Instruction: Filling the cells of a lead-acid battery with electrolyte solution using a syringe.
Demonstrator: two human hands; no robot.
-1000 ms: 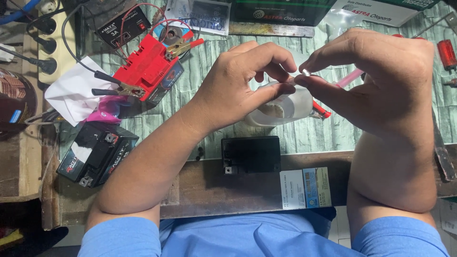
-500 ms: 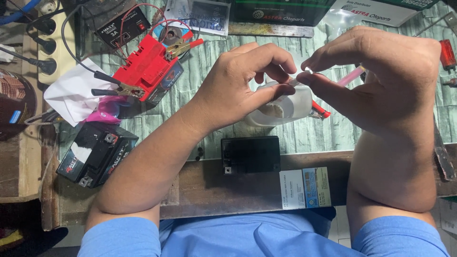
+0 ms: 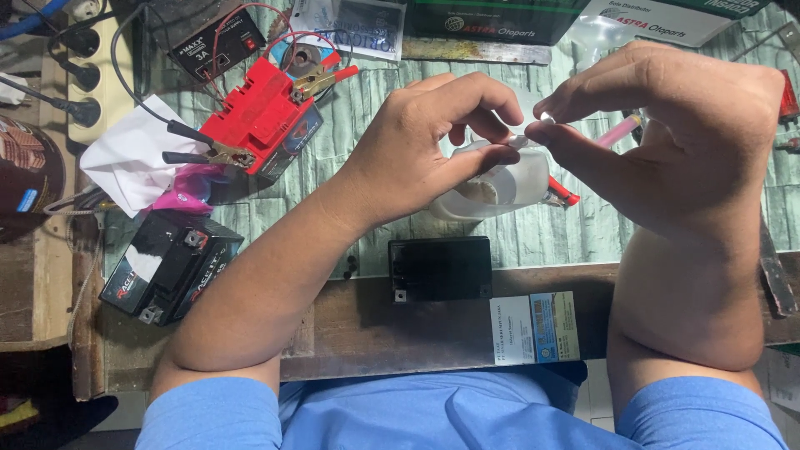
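White plastic: small pale tube tip point(image 3: 533, 140) pinched between both my hands, centre-right of frame, held above the bench.
Left hand point(image 3: 417, 154): fingers curled narrow, thumb and forefinger closed on the tip from the left.
Right hand point(image 3: 683, 133): thumb and forefinger closed on the same tip from the right; other fingers folded in.
Bottle point(image 3: 492, 183): translucent white, lying just under my left hand, partly hidden by it. Can't tell if the tip is joined to it.
Pink tube point(image 3: 621, 129): thin, shows behind my right fingers, runs toward upper right.
Red bit point(image 3: 562, 196): small red piece at the bottle's right end, touching it; what it is I can't tell.
Black box point(image 3: 440, 268): small, flat, at bench edge, lower centre, below the bottle, apart from it.
Red battery point(image 3: 258, 117): upper left, clamps point(image 3: 200, 150) with red and black leads clipped on.
Black battery point(image 3: 171, 262): left edge, lower than the red one, tilted.
Charger point(image 3: 212, 42): small black unit, top left, red wire looping off it.
Power strip point(image 3: 87, 67): far upper left, plugs in it.
White cloth point(image 3: 125, 162): left of the red battery, pink scrap just below it.
Bench point(image 3: 542, 242): green wood-grain top, brown front rail with a label stuck on.
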